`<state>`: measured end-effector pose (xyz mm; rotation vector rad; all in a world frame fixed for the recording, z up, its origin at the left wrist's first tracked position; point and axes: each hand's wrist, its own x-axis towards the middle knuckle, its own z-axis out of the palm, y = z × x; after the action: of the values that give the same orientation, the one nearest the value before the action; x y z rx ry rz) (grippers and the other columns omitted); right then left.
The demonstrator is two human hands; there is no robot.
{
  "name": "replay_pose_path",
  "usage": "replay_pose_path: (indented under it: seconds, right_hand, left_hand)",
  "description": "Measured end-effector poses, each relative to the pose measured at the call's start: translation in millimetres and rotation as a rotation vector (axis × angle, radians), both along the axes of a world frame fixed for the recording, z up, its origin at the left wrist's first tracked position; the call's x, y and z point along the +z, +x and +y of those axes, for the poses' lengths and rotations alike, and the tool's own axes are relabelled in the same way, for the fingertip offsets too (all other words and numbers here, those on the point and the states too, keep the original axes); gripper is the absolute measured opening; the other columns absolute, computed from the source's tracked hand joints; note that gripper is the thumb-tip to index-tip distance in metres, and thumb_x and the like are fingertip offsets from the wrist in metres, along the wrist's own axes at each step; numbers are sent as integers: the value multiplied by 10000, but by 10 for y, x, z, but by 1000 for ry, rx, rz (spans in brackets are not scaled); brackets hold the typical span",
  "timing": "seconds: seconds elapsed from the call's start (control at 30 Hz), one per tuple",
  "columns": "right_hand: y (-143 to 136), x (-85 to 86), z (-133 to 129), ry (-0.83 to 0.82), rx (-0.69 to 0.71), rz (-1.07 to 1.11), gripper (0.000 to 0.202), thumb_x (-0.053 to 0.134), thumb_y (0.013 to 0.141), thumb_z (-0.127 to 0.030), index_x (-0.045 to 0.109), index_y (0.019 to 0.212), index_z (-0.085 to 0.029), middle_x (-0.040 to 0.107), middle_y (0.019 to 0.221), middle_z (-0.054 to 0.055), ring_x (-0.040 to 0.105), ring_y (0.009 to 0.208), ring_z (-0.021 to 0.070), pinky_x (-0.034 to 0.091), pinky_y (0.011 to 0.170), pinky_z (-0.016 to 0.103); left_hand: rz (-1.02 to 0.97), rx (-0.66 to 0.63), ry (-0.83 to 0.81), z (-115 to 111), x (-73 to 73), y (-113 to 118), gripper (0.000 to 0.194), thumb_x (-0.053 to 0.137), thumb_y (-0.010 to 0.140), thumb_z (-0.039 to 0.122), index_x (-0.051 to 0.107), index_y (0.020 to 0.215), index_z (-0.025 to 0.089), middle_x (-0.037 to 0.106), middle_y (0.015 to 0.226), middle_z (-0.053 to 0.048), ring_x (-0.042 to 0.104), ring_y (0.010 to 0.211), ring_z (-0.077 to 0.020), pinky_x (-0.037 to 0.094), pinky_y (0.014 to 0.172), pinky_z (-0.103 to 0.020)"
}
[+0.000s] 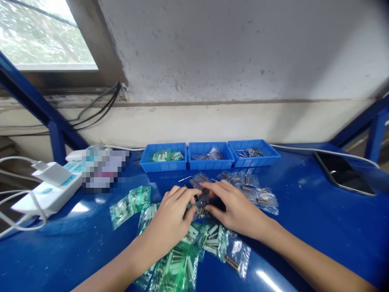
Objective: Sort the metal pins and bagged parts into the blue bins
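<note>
At my far left, white cables run off the edge of view, and a white power strip lies on the blue table with a charger plugged in. Next to it is something blocked out by pixels; I can't say what it is. Then come green-tinted bags of pale pieces; others lie under my left forearm, partly covered by it, and the lowest is cut off by the bottom edge. Behind them, the left blue bin holds similar green packets.

My left hand is closed, thumb and fingers, on the left side of a small clear bag. The bag is between my hands, in front of the middle blue bin, whose clear plastic contents blur together. My fingers hide much of the bag, and its contents are hard to make out. My right hand grips its other side.

Below that hand, a clear packet shows metal pieces. Beyond it, more clear packets are partly covered. The right blue bin holds loose metal pins, and a dark phone lies at far right.
</note>
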<state>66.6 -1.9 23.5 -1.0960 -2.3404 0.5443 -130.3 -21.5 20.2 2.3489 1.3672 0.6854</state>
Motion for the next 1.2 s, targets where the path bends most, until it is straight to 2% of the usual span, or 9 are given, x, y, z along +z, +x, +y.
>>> replay_pose_path:
  seconds: [0.17,0.27,0.33,0.43,0.57,0.67,0.8,1.0,1.2]
  right_hand:
    - [-58,17,-23,-399,-98,353,231,509,869,-318,560,1063,-204,531,583,-39,531,561,134,432,566,283]
    - [-86,18,-49,-642,-19,683,198,547,843,-342,587,966,-192,621,716,10,597,694,144,463,641,284]
    - [-94,8,-50,-663,-11,829,168,587,812,-342,613,880,-191,643,814,32,598,751,144,468,691,290]
    - [-109,-10,-32,-596,-165,882,191,645,761,-347,586,857,-193,623,690,-7,564,628,123,459,639,283]
    - [-131,-27,-20,-493,-293,833,393,649,752,-328,527,1098,-186,647,646,-18,585,600,137,470,622,295]
    - [-125,-34,-45,-348,-291,730,280,606,789,-305,588,1042,-186,692,747,23,633,691,159,491,662,309]
    - [-101,-24,-87,-167,-287,616,87,569,813,-246,626,860,-199,695,815,37,642,730,165,506,665,309]
    - [-67,-7,-112,161,-80,494,174,518,795,-86,628,799,-221,661,1004,38,614,936,179,494,816,368]
    - [-72,-32,-134,154,-98,419,205,512,787,-74,636,860,-219,435,1224,98,456,1179,245,471,867,410]
  left_hand:
    - [-310,60,-59,8,73,10,176,433,911,150,580,978,221,538,873,-18,540,684,-127,456,573,-255]
    - [-355,50,28,-5,108,-5,169,447,902,132,597,896,208,528,918,-33,556,790,-142,474,638,-268]
    - [-332,17,80,-19,105,-7,190,445,893,106,606,879,206,519,965,-47,553,871,-160,486,665,-275]
    - [-298,-30,96,-43,68,9,206,441,898,103,613,909,216,488,1041,-66,539,942,-178,510,694,-294]
    - [-254,-24,70,-59,38,38,177,473,897,147,619,947,235,429,1131,-82,487,1067,-226,523,773,-359]
    - [-244,31,-2,-52,67,44,138,511,888,219,620,968,248,418,1147,-82,469,1102,-246,523,788,-372]
    - [-346,81,-193,-17,103,25,218,454,920,361,632,953,240,481,1023,-64,542,906,-192,514,669,-303]
    - [-601,166,-474,19,89,4,339,381,934,457,621,894,221,537,806,-17,487,689,-137,442,616,-262]
    - [-643,99,-456,17,122,27,133,521,883,324,572,862,203,530,747,21,481,653,-109,403,591,-224]
